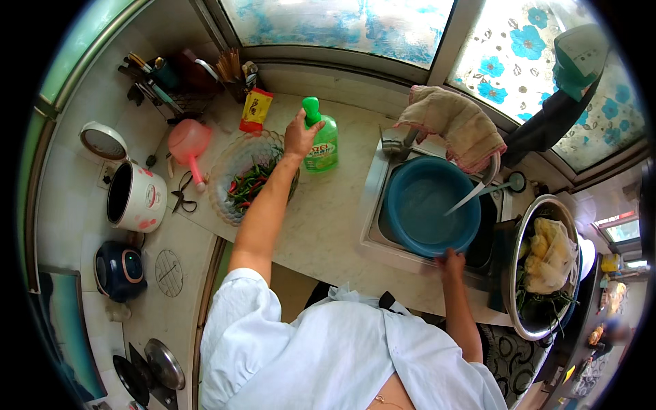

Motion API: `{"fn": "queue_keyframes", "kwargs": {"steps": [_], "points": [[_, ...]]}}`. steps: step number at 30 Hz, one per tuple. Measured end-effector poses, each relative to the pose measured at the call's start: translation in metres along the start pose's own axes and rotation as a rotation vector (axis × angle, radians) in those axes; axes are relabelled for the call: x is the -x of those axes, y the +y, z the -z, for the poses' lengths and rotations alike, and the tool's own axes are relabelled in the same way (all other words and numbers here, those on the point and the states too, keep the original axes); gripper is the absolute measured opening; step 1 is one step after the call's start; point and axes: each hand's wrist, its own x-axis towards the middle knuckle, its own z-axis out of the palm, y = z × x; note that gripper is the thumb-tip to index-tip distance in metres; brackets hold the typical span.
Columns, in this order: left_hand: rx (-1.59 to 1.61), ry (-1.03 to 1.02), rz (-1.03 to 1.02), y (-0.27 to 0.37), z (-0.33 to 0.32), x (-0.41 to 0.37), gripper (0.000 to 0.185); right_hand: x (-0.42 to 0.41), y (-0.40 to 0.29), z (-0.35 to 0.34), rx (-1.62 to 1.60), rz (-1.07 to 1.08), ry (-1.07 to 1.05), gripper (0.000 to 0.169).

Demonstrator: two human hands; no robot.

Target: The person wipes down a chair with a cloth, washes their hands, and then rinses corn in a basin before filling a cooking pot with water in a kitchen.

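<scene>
My left hand [300,136] reaches across the counter and grips a green pump bottle of dish soap [323,146] just below its pump head. The bottle stands upright on the counter. At the sink, my right hand [451,264] holds the near rim of a blue plastic basin [392,205]. Water lies in the basin, and a thin stream runs into it from the curved white faucet [493,169]. Under my left forearm, partly hidden by it, is a scalloped clear bowl [220,189] of green and red chili peppers [251,184].
The basin rests over a steel sink [371,215]. A cloth [451,120] drapes the faucet. A steel bowl of vegetables [512,287] stands to the right. Leftward are a pink ladle [188,141], scissors [182,195], a white rice cooker [138,197] and a yellow-red packet [256,109].
</scene>
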Motion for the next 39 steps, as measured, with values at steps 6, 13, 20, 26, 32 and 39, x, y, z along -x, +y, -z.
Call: {"fn": "queue_keyframes", "kwargs": {"steps": [6, 13, 20, 26, 32, 39], "points": [[-0.077, -0.137, -0.149, 0.026, -0.027, -0.068, 0.041, -0.008, 0.019, 0.008, -0.062, -0.026, 0.006, 0.018], [0.160, -0.257, -0.284, 0.025, -0.108, -0.139, 0.038, -0.001, 0.023, 0.006, -0.142, 0.000, -0.035, 0.019], [0.354, -0.295, -0.242, 0.028, -0.160, -0.134, 0.054, 0.003, 0.024, -0.008, -0.097, 0.042, 0.094, 0.023], [0.567, 0.048, 0.000, 0.059, -0.155, 0.005, 0.056, -0.005, 0.025, 0.011, -0.049, 0.032, 0.018, 0.019], [0.956, -0.498, 0.765, -0.003, -0.041, 0.223, 0.054, -0.028, 0.019, 0.017, 0.004, -0.018, 0.080, 0.017], [1.494, 0.449, 1.025, -0.083, 0.078, 0.232, 0.029, -0.030, 0.000, 0.022, -0.011, -0.165, 0.002, 0.018]]}}
